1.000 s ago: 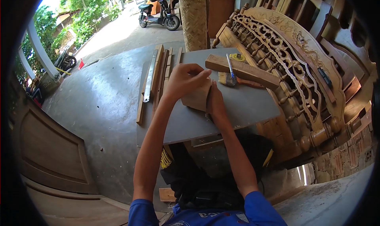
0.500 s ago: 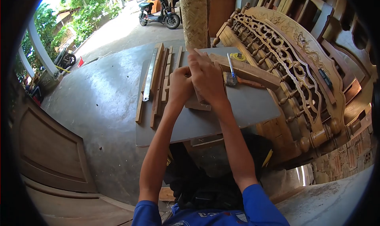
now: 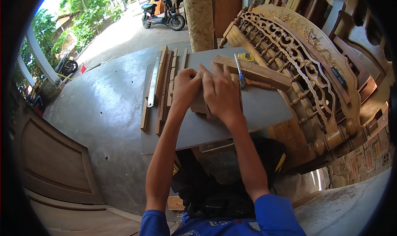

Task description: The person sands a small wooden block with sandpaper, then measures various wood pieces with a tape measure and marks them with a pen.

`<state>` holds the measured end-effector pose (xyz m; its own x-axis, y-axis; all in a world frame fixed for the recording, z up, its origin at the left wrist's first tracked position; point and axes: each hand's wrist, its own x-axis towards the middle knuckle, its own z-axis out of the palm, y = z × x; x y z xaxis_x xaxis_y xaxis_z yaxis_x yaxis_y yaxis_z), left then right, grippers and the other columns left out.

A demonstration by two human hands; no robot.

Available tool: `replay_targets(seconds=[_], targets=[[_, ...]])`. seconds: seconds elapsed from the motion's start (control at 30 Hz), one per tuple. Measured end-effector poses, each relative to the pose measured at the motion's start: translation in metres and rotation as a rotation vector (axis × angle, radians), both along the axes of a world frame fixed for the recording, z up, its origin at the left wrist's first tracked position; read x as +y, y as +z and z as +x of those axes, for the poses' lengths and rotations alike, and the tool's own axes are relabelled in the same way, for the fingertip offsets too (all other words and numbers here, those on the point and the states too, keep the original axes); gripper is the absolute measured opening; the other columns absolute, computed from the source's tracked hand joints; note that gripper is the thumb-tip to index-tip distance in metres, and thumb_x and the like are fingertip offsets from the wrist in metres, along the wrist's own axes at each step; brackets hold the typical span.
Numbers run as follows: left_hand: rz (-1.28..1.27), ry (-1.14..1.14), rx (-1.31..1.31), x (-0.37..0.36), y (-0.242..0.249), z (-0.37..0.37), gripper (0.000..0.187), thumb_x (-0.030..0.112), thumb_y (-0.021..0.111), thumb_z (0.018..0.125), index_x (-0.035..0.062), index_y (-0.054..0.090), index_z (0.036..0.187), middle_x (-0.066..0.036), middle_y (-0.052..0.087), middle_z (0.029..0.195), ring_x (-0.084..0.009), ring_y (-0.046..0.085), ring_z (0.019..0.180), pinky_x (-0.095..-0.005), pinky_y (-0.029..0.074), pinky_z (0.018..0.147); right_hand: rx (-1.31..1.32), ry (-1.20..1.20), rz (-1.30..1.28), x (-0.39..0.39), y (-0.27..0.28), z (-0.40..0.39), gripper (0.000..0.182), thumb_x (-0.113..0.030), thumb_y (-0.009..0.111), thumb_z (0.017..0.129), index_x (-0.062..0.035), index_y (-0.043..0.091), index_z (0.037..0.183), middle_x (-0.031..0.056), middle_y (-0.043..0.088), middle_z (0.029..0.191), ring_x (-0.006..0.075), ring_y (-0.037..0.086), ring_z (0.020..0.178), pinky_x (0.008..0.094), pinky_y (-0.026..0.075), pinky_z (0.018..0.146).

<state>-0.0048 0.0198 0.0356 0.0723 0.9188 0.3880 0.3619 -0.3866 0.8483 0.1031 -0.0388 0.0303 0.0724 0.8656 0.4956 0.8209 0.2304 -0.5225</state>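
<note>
Head view. Left hand [image 3: 187, 87]: fingers curled together; whether clamped on anything, cannot tell. Right hand [image 3: 225, 97]: fingers extended, apart, just beside the left. Brown, flat-sided piece [image 3: 199, 106]: beneath both hands, mostly hidden, over the flat grey tabletop [image 3: 264, 112]. Clock directions from that piece: narrow silver metal strip [image 3: 154, 81] beside long brown wooden strips [image 3: 164, 87], ten o'clock; slender blue-and-white pen-like tool [image 3: 239, 67] and yellow tape measure [image 3: 247, 57], one o'clock; squared brown wooden bar [image 3: 264, 75], two o'clock; blue shirt [image 3: 273, 213], six o'clock, pale lettering too small to read.
</note>
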Motion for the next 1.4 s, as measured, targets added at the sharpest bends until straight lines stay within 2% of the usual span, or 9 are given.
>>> replay_targets(seconds=[0.37, 0.47, 0.57, 0.7, 0.83, 0.97, 1.07, 1.17, 1.4], targets=[[0.069, -0.015, -0.059, 0.005, -0.005, 0.001, 0.034, 0.024, 0.060, 0.077, -0.0083, 0.057, 0.066, -0.017, 0.054, 0.056, -0.0168, 0.052, 0.053, -0.0341, 0.041, 0.052, 0.056, 0.107, -0.210, 0.014, 0.022, 0.007, 0.051, -0.034, 0.020, 0.092, -0.0154, 0.025, 0.139, 0.0106, 0.024, 0.144, 0.0341, 0.019, 0.132, 0.0514, 0.012, 0.106], [-0.049, -0.007, -0.012, 0.000, 0.004, 0.004, 0.034, 0.026, 0.064, 0.077, -0.0044, 0.057, 0.064, -0.009, 0.055, 0.056, -0.0116, 0.050, 0.054, -0.0298, 0.040, 0.051, 0.843, 0.578, 0.092, -0.005, -0.036, 0.017, 0.052, -0.034, 0.023, 0.094, -0.0123, 0.019, 0.141, 0.0118, 0.024, 0.144, 0.0277, 0.020, 0.133, 0.0361, 0.015, 0.107], [-0.089, -0.051, -0.024, 0.001, 0.007, 0.004, 0.030, 0.025, 0.065, 0.077, -0.0018, 0.057, 0.066, -0.006, 0.055, 0.058, -0.0091, 0.050, 0.055, -0.0275, 0.039, 0.051, 0.928, 0.495, -0.055, -0.012, -0.057, 0.017, 0.055, -0.035, 0.026, 0.095, -0.0074, 0.015, 0.141, 0.0133, 0.025, 0.143, 0.0211, 0.022, 0.132, 0.0258, 0.016, 0.105], [-0.077, -0.243, -0.234, -0.001, 0.004, 0.000, 0.027, 0.025, 0.070, 0.074, 0.0015, 0.057, 0.067, -0.001, 0.055, 0.064, -0.0074, 0.050, 0.057, -0.0237, 0.041, 0.053, 1.052, 0.504, -0.033, -0.033, -0.043, 0.011, 0.058, -0.039, 0.029, 0.095, 0.0002, 0.022, 0.137, 0.0154, 0.034, 0.135, 0.0183, 0.032, 0.124, 0.0261, 0.022, 0.102], [0.698, 0.096, 0.414, -0.012, 0.012, -0.011, 0.041, 0.038, 0.077, 0.065, 0.0018, 0.057, 0.068, -0.010, 0.057, 0.078, -0.0183, 0.057, 0.065, -0.0333, 0.046, 0.057, 1.104, 0.428, -0.318, -0.023, -0.044, 0.022, 0.057, -0.041, 0.029, 0.095, 0.0029, 0.033, 0.130, 0.0145, 0.044, 0.121, 0.0160, 0.044, 0.108, 0.0267, 0.033, 0.093], [0.071, 0.038, 0.800, -0.051, 0.052, -0.007, 0.051, 0.050, 0.069, 0.067, 0.0035, 0.067, 0.089, -0.011, 0.055, 0.092, -0.0242, 0.054, 0.088, -0.0358, 0.046, 0.075, 0.857, 0.301, -0.163, -0.031, -0.030, 0.016, 0.050, -0.045, 0.029, 0.094, 0.0008, 0.048, 0.096, 0.0057, 0.048, 0.086, 0.0126, 0.040, 0.081, 0.0256, 0.036, 0.077], [-0.008, 0.071, 1.003, -0.068, 0.060, 0.000, 0.064, 0.058, 0.063, 0.068, 0.0061, 0.064, 0.105, -0.016, 0.053, 0.103, -0.0284, 0.053, 0.097, -0.0364, 0.045, 0.083, 0.739, 0.200, -0.135, -0.013, -0.067, 0.026, 0.053, -0.044, 0.026, 0.095, 0.0028, 0.051, 0.100, 0.0081, 0.053, 0.092, 0.0128, 0.046, 0.087, 0.0246, 0.037, 0.081], [0.123, -0.056, 0.811, -0.059, 0.043, -0.016, 0.070, 0.058, 0.065, 0.067, 0.0042, 0.060, 0.111, -0.020, 0.048, 0.112, -0.0313, 0.052, 0.100, -0.0373, 0.044, 0.085, 1.340, 0.481, -0.162, -0.016, -0.046, 0.022, 0.055, -0.041, 0.023, 0.095, 0.0022, 0.055, 0.100, 0.0111, 0.059, 0.093, 0.0192, 0.052, 0.091, 0.0316, 0.038, 0.088], [-0.117, -0.258, 0.605, -0.045, 0.040, -0.018, 0.059, 0.031, 0.061, 0.076, 0.0030, 0.044, 0.126, -0.022, 0.042, 0.120, -0.0338, 0.048, 0.107, -0.0374, 0.041, 0.090, 1.288, 0.591, -0.143, -0.007, -0.059, 0.025, 0.053, -0.045, 0.024, 0.094, -0.0021, 0.056, 0.092, 0.0101, 0.058, 0.090, 0.0183, 0.052, 0.092, 0.0311, 0.033, 0.092]])
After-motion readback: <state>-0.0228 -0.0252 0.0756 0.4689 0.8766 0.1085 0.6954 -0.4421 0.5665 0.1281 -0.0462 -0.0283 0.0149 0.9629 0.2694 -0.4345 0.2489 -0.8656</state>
